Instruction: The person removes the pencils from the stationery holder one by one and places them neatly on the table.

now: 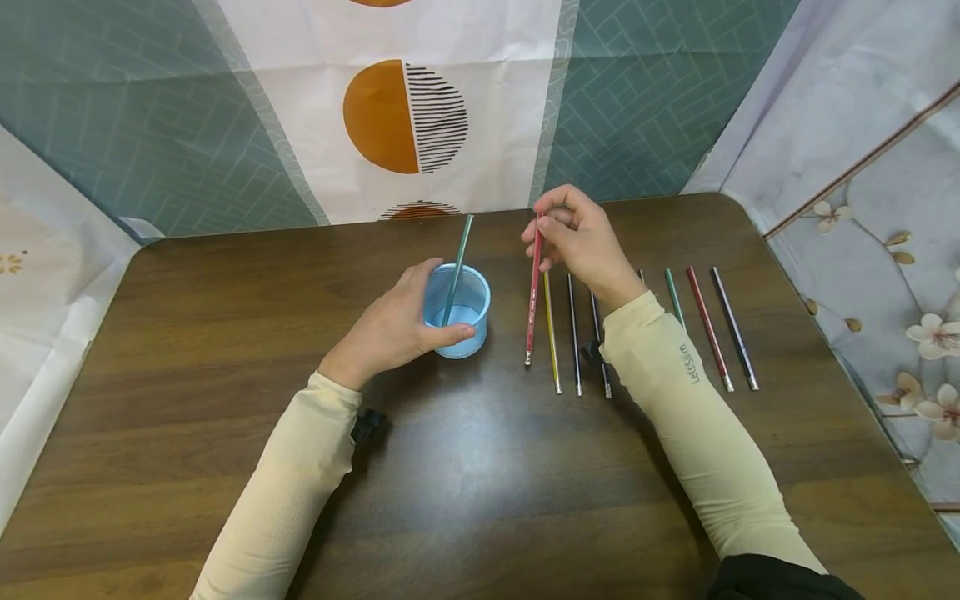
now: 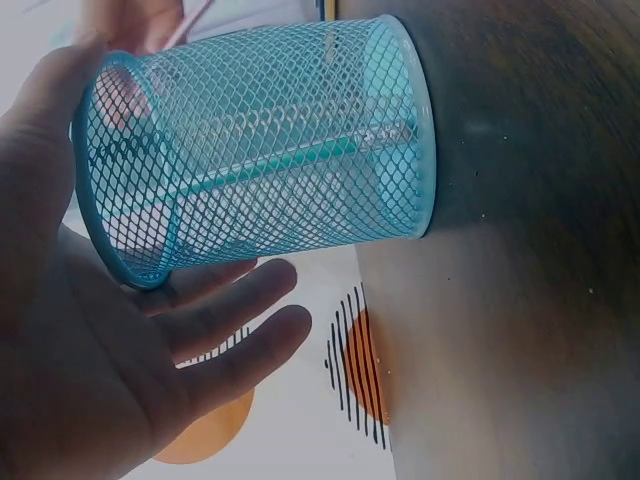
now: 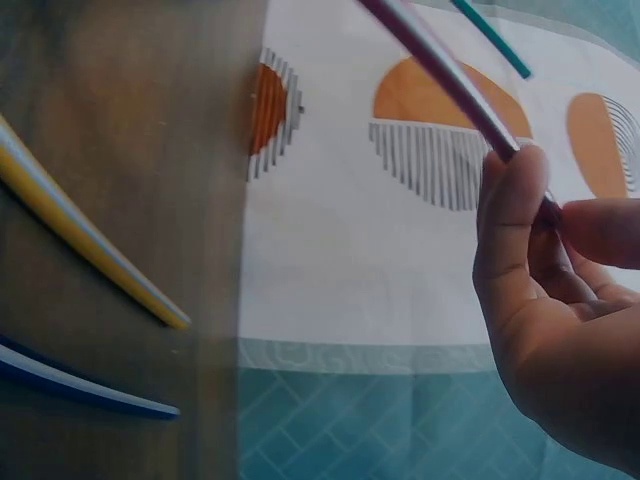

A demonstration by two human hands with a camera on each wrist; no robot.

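A light-blue mesh pencil cup (image 1: 474,337) stands upright on the table, one green pencil (image 1: 462,250) leaning inside it. My left hand (image 1: 390,329) holds the cup from the left, thumb at the near side of the rim and fingers round the far side; the left wrist view shows the green pencil through the mesh (image 2: 270,165). To the right of the cup, my right hand (image 1: 583,237) pinches a red pencil (image 1: 533,308) near its upper end between thumb and fingers. Its eraser end points down toward the table.
Right of the cup lie a yellow pencil (image 1: 552,333), a dark pencil (image 1: 574,333) and another dark one (image 1: 596,321). Past the right forearm are a green pencil (image 1: 674,296), a red pencil (image 1: 708,325) and a dark pencil (image 1: 735,329). Patterned cloth (image 1: 495,125) hangs behind the table.
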